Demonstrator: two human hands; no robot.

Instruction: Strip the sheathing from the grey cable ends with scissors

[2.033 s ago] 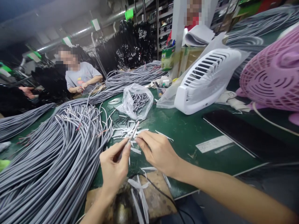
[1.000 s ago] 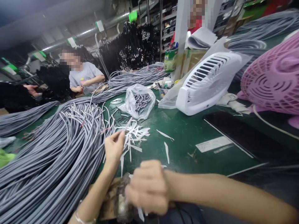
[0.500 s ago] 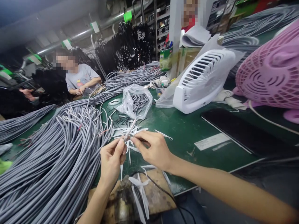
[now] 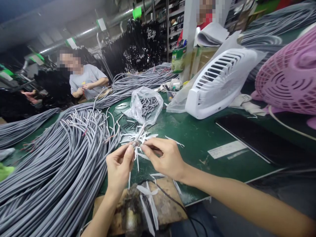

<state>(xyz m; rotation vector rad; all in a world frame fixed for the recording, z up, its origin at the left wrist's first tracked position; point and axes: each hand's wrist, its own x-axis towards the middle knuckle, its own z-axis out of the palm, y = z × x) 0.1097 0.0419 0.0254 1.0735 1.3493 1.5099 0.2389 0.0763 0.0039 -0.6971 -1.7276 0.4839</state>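
My left hand [image 4: 119, 164] pinches a cable [image 4: 141, 132] with a pale, silvery stripped section, between thumb and forefinger. Facing it, my right hand [image 4: 165, 156] is closed in a pinch at the same spot on the cable. The fingertips hide the exact part held. White paper-like strips [image 4: 138, 164] lie on the green table beneath the hands. Just beyond is a clear plastic bag [image 4: 134, 107] of short grey tube pieces [image 4: 149, 105], with thin black pieces [image 4: 129, 126] scattered beside it. A large bundle of grey cables [image 4: 64, 164] lies to the left.
A stained wooden board [image 4: 170, 210] with a black cord [image 4: 170, 197] sits at the table's near edge. To the right are a white fan [image 4: 219, 85], a pink fan [image 4: 283, 79] and a dark flat panel [image 4: 251, 138]. A person in grey [image 4: 87, 80] works across the table.
Both hands stay together at the cable, with small finger shifts; the cable tilts slightly more upright. The view has shifted a little, and the person across has moved their hands.
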